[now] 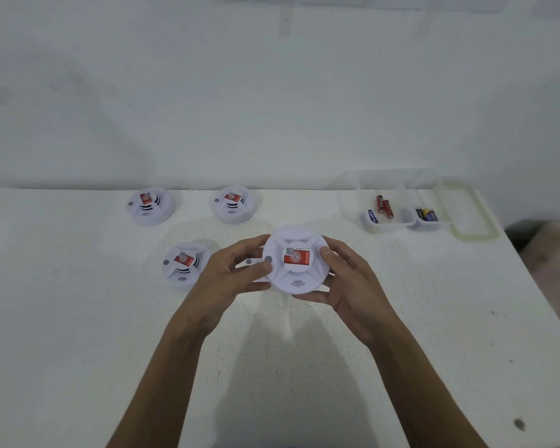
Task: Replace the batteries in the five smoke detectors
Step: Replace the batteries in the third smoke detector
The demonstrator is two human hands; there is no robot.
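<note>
Both hands, left and right, curl their fingers around the round detector; its red sticker faces up.

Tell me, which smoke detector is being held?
The nearest smoke detector, gripped by the left hand and right hand; three others rest untouched on the table.

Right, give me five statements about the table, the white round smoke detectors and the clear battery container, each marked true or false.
1. Both hands, left hand and right hand, hold one white round smoke detector. True.
2. Three more detectors, for example, sit fully visible on the white table. True.
3. The clear plastic container is empty. False: it holds batteries.
4. The held detector's sticker is blue. False: it is red.
5. The two red batteries lie loose on the table. False: they are inside the container.
</note>
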